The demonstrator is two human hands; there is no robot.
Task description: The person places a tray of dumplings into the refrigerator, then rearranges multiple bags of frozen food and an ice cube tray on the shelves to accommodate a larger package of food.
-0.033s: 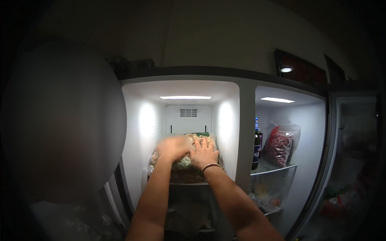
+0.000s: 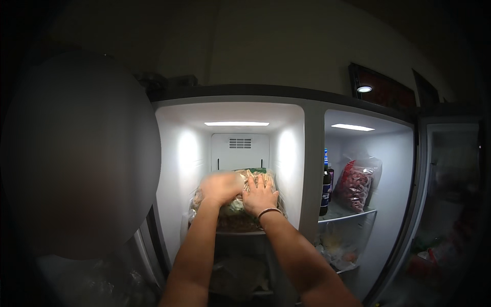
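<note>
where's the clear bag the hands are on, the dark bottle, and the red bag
clear bag [image 2: 232,212]: head view, lower front.
dark bottle [image 2: 325,192]: head view, body.
red bag [image 2: 354,185]: head view, middle.

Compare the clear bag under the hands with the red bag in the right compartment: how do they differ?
The clear bag lies on the left compartment's shelf with pale and green contents; the red bag stands upright on the right compartment's shelf, filled with red pieces. The left hand and right hand press on the clear bag; nothing touches the red bag, which stands by a dark bottle. Both are see-through plastic and sit at a similar height.
</note>
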